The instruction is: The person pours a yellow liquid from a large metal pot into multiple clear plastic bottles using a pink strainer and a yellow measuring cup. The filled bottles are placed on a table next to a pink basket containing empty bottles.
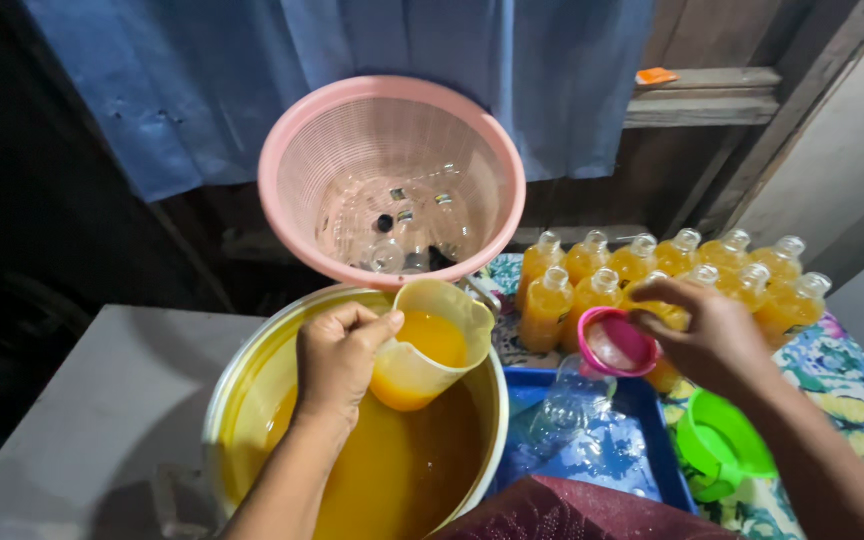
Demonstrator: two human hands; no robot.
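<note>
My left hand point(340, 352) grips the handle of a pale yellow plastic jug point(430, 345) partly filled with orange liquid, held over a large round basin point(252, 372) of the same orange liquid. My right hand point(709, 337) holds the rim of a pink funnel point(616, 342), which sits on the mouth of an empty clear plastic bottle point(564, 405). That bottle stands in a blue tray point(652, 425). The jug's spout points toward the funnel but stays apart from it.
Several filled bottles of orange liquid point(652, 275) stand in rows behind the tray on a floral cloth point(852, 385). A pink basket point(392, 180) with empty clear bottles sits behind the basin. A green funnel point(722, 445) lies at right. A dark red object point(552, 510) lies at the bottom edge.
</note>
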